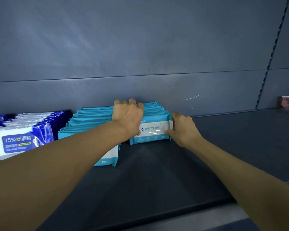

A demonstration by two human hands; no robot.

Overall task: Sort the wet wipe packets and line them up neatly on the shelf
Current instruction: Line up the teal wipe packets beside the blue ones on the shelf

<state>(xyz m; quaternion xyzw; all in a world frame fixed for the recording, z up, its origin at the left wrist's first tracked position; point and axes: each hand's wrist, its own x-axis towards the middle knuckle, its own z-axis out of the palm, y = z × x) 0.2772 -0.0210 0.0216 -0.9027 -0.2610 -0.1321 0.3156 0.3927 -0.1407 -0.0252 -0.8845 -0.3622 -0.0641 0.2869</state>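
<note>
Right row of teal wet wipe packets [154,129]: upright on dark shelf [173,164], between both hands. Left hand [128,114] curls its fingers over the row's top. Right hand [182,129] pinches the front packet's right edge. Second teal row [88,120] lies left of the left hand; blue packets [22,139] further left.

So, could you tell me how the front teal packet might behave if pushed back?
The front teal packet looks like a soft pouch, so it probably flexes. Its glossy film likely slides easily on the shelf. Standing on edge, it may tip.
</note>
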